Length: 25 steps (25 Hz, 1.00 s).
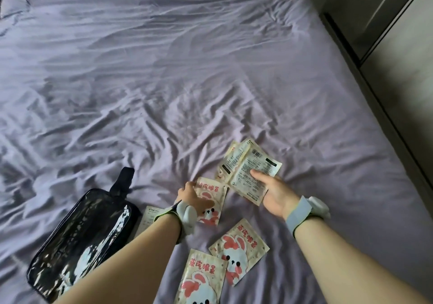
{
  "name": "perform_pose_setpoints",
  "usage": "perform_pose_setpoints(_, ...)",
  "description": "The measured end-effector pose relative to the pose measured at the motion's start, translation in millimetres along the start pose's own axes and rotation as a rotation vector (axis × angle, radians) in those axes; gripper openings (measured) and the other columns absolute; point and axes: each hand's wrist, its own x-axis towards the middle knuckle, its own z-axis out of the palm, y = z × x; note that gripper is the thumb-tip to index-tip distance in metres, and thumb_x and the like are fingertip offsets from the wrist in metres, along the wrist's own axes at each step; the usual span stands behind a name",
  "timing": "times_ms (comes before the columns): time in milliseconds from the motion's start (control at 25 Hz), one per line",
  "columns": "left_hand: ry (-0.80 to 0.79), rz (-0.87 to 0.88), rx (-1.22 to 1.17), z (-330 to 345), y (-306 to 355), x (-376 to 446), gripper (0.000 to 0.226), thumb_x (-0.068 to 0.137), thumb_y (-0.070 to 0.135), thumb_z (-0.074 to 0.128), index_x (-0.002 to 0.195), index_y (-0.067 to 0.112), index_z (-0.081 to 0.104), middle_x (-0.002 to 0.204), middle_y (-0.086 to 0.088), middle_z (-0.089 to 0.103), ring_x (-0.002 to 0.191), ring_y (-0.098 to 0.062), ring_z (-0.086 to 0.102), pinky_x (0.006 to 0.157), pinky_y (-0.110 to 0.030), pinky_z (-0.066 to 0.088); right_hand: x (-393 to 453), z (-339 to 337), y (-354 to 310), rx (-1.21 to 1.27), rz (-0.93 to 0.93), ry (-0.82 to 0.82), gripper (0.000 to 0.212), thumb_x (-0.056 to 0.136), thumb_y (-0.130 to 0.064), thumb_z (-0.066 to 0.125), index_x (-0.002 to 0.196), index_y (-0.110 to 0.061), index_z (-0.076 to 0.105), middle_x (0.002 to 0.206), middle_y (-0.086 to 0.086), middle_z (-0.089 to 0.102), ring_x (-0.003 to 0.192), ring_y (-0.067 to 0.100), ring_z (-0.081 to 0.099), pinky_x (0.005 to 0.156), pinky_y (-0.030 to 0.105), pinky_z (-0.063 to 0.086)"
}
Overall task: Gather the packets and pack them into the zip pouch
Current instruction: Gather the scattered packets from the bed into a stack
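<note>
Cream packets with a pink rabbit print lie on the purple bedsheet (164, 81). My right hand (274, 193) grips a small stack of packets (248, 172), printed backs up, thumb on top. My left hand (191, 196) rests on one rabbit packet (210, 194), fingers curled at its left edge. Two more rabbit packets (239, 249) (201, 280) lie near me between my forearms. Another packet (147, 219) shows its back beside the pouch, partly under my left wrist. The zip pouch (79, 240), clear plastic with dark trim and a strap, lies flat at the lower left.
The wrinkled sheet covers the whole bed, with a pillow (14, 3) at the far left corner. The bed's right edge runs beside a grey floor strip and pale wardrobe doors (398, 46). Both wrists wear pale blue bands.
</note>
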Motion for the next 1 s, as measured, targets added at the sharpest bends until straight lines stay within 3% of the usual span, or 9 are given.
perform_pose_setpoints(120, 0.024, -0.021, -0.032, 9, 1, -3, 0.059, 0.086, 0.022, 0.074, 0.140, 0.012, 0.051, 0.120, -0.015, 0.069, 0.096, -0.030, 0.069, 0.077, -0.035, 0.058, -12, 0, -4, -0.061, 0.016, -0.035, 0.031, 0.100, -0.015, 0.065, 0.130, -0.007, 0.069, 0.125, 0.018, 0.075, 0.103, 0.030, 0.076, 0.070, 0.037, 0.062)
perform_pose_setpoints(200, 0.001, -0.017, -0.309, 4, 8, -10, 0.040, 0.090, 0.022, 0.072, 0.127, 0.008, 0.065, 0.101, -0.011, 0.076, 0.080, -0.026, 0.075, 0.072, -0.035, 0.063, -17, 1, -3, -0.090, 0.001, -0.064, 0.031, 0.100, -0.015, 0.064, 0.130, -0.009, 0.069, 0.127, 0.017, 0.075, 0.114, 0.034, 0.072, 0.076, 0.039, 0.062)
perform_pose_setpoints(320, -0.062, 0.067, -0.705, -15, 31, -29, 0.021, 0.092, 0.011, 0.069, 0.113, 0.010, 0.071, 0.089, -0.009, 0.079, 0.076, -0.029, 0.076, 0.071, -0.038, 0.062, -19, 5, 0, -0.092, -0.032, -0.070, 0.032, 0.099, -0.016, 0.066, 0.130, -0.011, 0.069, 0.129, 0.018, 0.074, 0.124, 0.040, 0.066, 0.095, 0.051, 0.058)
perform_pose_setpoints(480, -0.230, 0.136, -0.861, -37, 51, -43, 0.021, 0.094, -0.002, 0.054, 0.098, 0.009, 0.071, 0.081, -0.009, 0.073, 0.064, -0.021, 0.068, 0.066, -0.032, 0.056, -20, 23, -5, -0.099, -0.078, -0.096, 0.019, 0.100, -0.016, 0.063, 0.115, -0.017, 0.075, 0.122, 0.014, 0.077, 0.117, 0.037, 0.069, 0.096, 0.055, 0.055)
perform_pose_setpoints(600, -0.266, 0.135, -0.792, -51, 43, -41, 0.026, 0.095, 0.004, 0.048, 0.106, 0.008, 0.071, 0.095, -0.013, 0.070, 0.078, -0.024, 0.064, 0.074, -0.036, 0.051, -25, 41, -14, -0.108, -0.129, -0.123, 0.016, 0.101, -0.014, 0.063, 0.107, -0.021, 0.076, 0.112, 0.008, 0.080, 0.110, 0.032, 0.072, 0.085, 0.048, 0.059)
perform_pose_setpoints(680, -0.085, 0.098, -0.583, -58, 13, -27, 0.031, 0.095, 0.006, 0.050, 0.119, 0.010, 0.070, 0.104, -0.011, 0.069, 0.083, -0.023, 0.063, 0.076, -0.034, 0.050, -30, 50, -18, -0.114, -0.156, -0.117, 0.015, 0.101, -0.014, 0.064, 0.108, -0.021, 0.075, 0.111, 0.007, 0.080, 0.106, 0.029, 0.073, 0.076, 0.043, 0.059)
perform_pose_setpoints(800, 0.180, -0.096, -0.042, -58, -55, -7, 0.058, 0.080, 0.013, 0.062, 0.138, 0.019, 0.058, 0.126, -0.015, 0.059, 0.104, -0.035, 0.063, 0.091, -0.038, 0.052, -35, 61, -21, -0.118, -0.169, -0.152, 0.017, 0.101, -0.015, 0.064, 0.113, -0.019, 0.074, 0.111, 0.007, 0.080, 0.103, 0.026, 0.074, 0.079, 0.043, 0.059)
perform_pose_setpoints(880, 0.139, -0.222, 0.163, -50, -87, -5, 0.074, 0.077, 0.009, 0.068, 0.146, 0.027, 0.046, 0.135, -0.017, 0.049, 0.121, -0.041, 0.055, 0.103, -0.043, 0.047, -36, 66, -23, -0.139, -0.170, -0.172, 0.019, 0.100, -0.016, 0.065, 0.116, -0.017, 0.074, 0.114, 0.008, 0.079, 0.105, 0.026, 0.074, 0.082, 0.045, 0.059)
perform_pose_setpoints(1000, 0.096, -0.261, 0.169, -44, -100, -9, 0.079, 0.075, 0.007, 0.074, 0.145, 0.025, 0.043, 0.125, -0.016, 0.057, 0.111, -0.037, 0.060, 0.097, -0.042, 0.052, -35, 73, -26, -0.152, -0.177, -0.197, 0.019, 0.099, -0.014, 0.066, 0.115, -0.017, 0.076, 0.115, 0.007, 0.080, 0.107, 0.026, 0.075, 0.088, 0.048, 0.060)
